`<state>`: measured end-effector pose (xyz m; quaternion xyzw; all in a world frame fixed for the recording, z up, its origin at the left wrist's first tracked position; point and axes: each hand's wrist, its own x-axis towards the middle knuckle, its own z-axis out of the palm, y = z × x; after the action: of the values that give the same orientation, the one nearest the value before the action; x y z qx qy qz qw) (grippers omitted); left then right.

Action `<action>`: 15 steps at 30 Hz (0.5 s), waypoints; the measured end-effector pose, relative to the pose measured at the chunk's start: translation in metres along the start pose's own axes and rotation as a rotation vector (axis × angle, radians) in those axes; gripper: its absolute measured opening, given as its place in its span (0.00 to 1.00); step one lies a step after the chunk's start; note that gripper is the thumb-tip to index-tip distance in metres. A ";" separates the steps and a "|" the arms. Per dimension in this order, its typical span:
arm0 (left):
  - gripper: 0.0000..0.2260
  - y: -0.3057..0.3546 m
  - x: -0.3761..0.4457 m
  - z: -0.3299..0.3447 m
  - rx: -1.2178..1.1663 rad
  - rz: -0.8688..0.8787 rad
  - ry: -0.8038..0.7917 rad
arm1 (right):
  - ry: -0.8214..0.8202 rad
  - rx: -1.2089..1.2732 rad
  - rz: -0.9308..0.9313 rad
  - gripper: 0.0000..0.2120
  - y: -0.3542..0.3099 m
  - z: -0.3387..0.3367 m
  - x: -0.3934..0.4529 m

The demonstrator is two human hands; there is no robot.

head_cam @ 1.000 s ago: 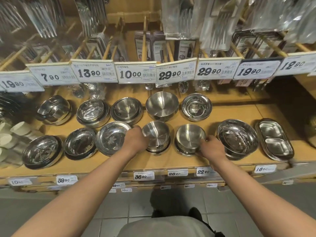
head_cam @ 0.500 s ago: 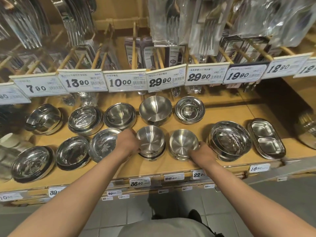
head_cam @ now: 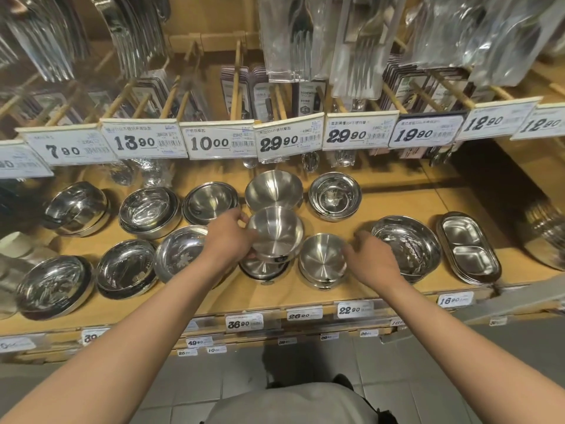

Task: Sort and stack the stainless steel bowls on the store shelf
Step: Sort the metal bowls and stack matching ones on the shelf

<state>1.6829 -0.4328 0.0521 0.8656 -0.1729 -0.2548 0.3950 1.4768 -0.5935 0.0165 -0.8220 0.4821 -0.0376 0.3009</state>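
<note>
Since the earlier frame the left hand [head_cam: 230,240] has lifted a brushed steel bowl [head_cam: 275,232] clear of the bowl beneath it [head_cam: 263,267] at frame centre, fingers curled round its left rim. Held by one side only, it could tip or slip onto the shelf [head_cam: 397,203] or clip the deep bowl [head_cam: 273,188] just behind. Right of centre, the right hand [head_cam: 371,261] rests beside the small bowl stack [head_cam: 322,260], fingers loosely spread, gripping nothing; a nudge could shift that stack.

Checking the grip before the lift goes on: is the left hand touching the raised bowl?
Touching. The head view shows the left hand with fingers curled round the rim of the raised bowl, holding it above the stack.
</note>
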 end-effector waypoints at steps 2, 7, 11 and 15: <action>0.07 0.012 -0.009 0.012 -0.041 0.019 -0.055 | -0.046 0.347 -0.006 0.19 -0.005 -0.014 0.001; 0.07 0.032 -0.020 0.050 -0.061 0.023 -0.146 | -0.266 0.688 0.050 0.07 -0.010 -0.034 0.005; 0.09 0.032 -0.022 0.071 -0.095 -0.056 -0.142 | -0.156 0.408 0.029 0.04 -0.001 -0.032 0.007; 0.09 0.025 -0.026 0.084 -0.037 -0.052 -0.137 | -0.152 0.243 -0.015 0.03 0.003 -0.021 0.008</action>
<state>1.6106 -0.4851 0.0324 0.8428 -0.1725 -0.3266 0.3914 1.4708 -0.6105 0.0300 -0.7837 0.4435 -0.0357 0.4334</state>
